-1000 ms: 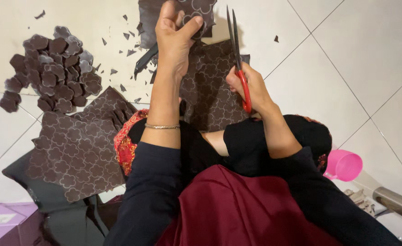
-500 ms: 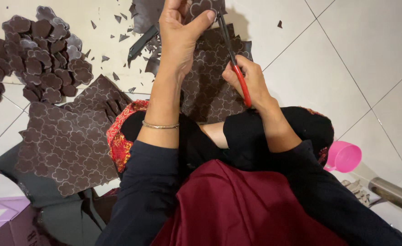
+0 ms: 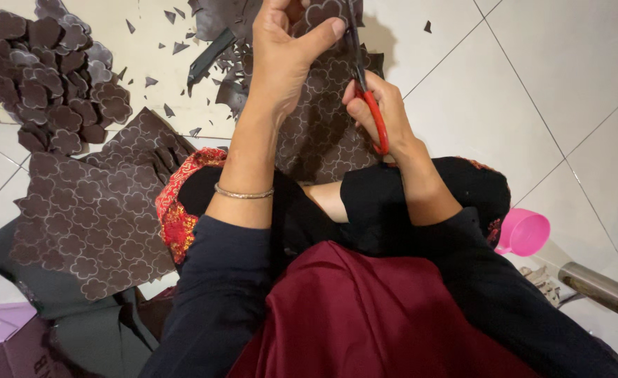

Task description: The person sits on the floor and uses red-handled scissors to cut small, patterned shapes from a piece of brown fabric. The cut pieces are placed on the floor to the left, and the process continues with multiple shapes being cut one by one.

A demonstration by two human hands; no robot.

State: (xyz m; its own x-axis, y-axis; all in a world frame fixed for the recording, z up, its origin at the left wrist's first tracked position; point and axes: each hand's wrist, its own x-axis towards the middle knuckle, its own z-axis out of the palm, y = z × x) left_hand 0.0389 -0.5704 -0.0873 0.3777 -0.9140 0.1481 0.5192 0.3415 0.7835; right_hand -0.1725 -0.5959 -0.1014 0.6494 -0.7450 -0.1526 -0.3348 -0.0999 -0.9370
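Observation:
My left hand (image 3: 281, 52) pinches a dark brown sheet printed with flower outlines (image 3: 323, 133) near its top edge, thumb on a flower shape. My right hand (image 3: 382, 112) grips red-handled scissors (image 3: 365, 84), whose blades point up along the sheet just right of my left thumb. The sheet hangs down over my knees. I sit on a white tiled floor, with a gold bangle (image 3: 242, 192) on my left wrist.
A heap of cut-out brown flower pieces (image 3: 50, 77) lies at the upper left. Another printed brown sheet (image 3: 92, 217) lies at my left. Small offcuts (image 3: 176, 49) are scattered on the tiles. A pink scoop (image 3: 526, 231) and a metal tube (image 3: 602, 290) lie at the right.
Both hands and the sheet have come nearer to the camera and sit higher in view. The scissor blades now stand closer to my left thumb.

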